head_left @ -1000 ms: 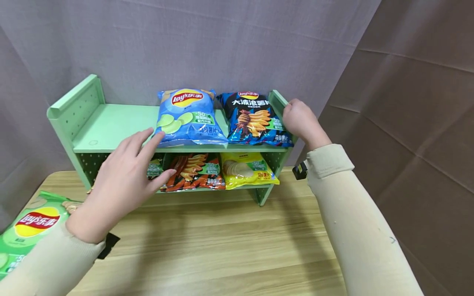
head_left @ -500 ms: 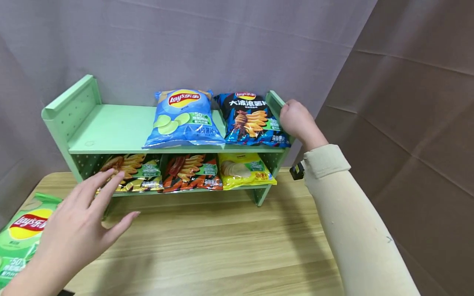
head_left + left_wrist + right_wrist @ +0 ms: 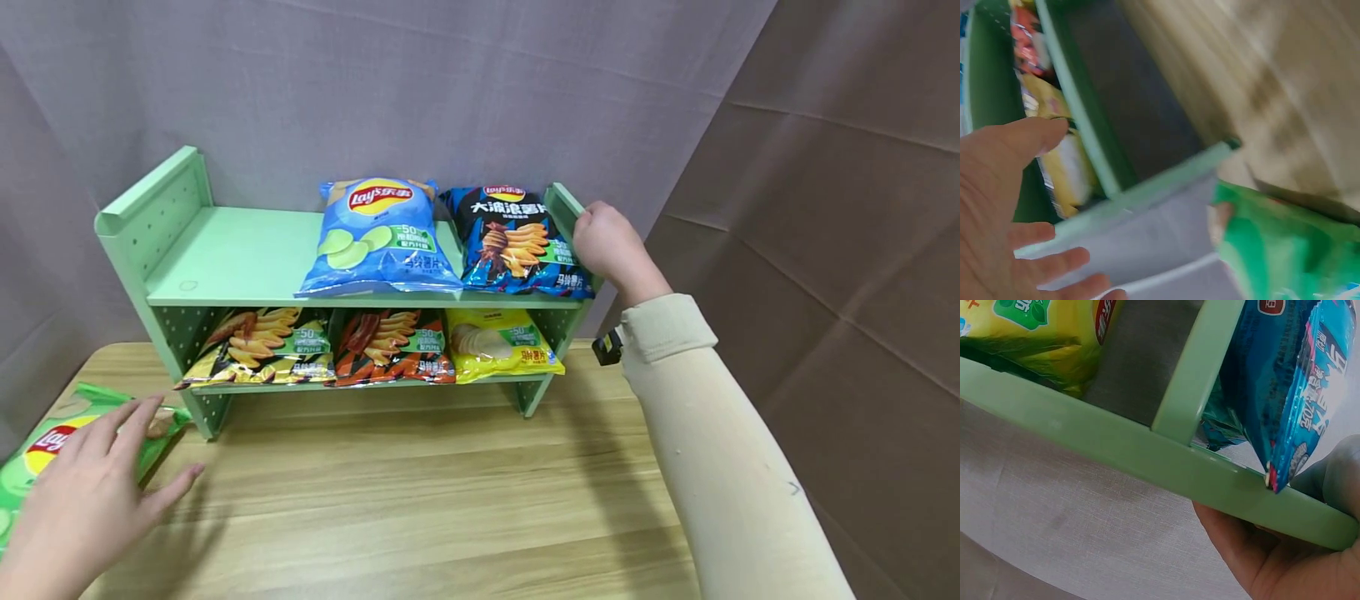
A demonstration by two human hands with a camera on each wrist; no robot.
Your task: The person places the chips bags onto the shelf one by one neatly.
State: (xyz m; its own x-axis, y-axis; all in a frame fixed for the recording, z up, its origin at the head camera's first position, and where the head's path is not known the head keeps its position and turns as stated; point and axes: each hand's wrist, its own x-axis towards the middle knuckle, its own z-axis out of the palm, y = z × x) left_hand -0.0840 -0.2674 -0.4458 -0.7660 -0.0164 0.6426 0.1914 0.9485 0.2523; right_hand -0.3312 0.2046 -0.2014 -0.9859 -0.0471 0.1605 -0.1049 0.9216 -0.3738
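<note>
My left hand (image 3: 97, 492) is over the table's left side, fingers spread and holding nothing. It overlaps a green Lay's chip bag (image 3: 41, 454) in the head view. In the left wrist view the bag (image 3: 1291, 244) is apart from the fingers, beyond the shelf's end. My right hand (image 3: 611, 250) grips the upper right end panel of a light green two-tier shelf (image 3: 240, 250); the right wrist view has fingers and thumb around that panel (image 3: 1116, 450). Closest to this hand is a black-and-blue chip bag (image 3: 510, 246), leaning at the top tier's right end.
A blue Lay's bag (image 3: 375, 242) stands mid-way along the top tier. Below it, the lower tier bears a gold-and-black bag (image 3: 258, 350), a red-and-black bag (image 3: 393, 350) and a yellow bag (image 3: 498, 346). The wooden table (image 3: 405, 500) extends in front; grey curtain (image 3: 450, 92) hangs behind.
My left hand has moved away from the blue bag on the top tier, down and left to the green bag. My right hand keeps its grip on the end panel.
</note>
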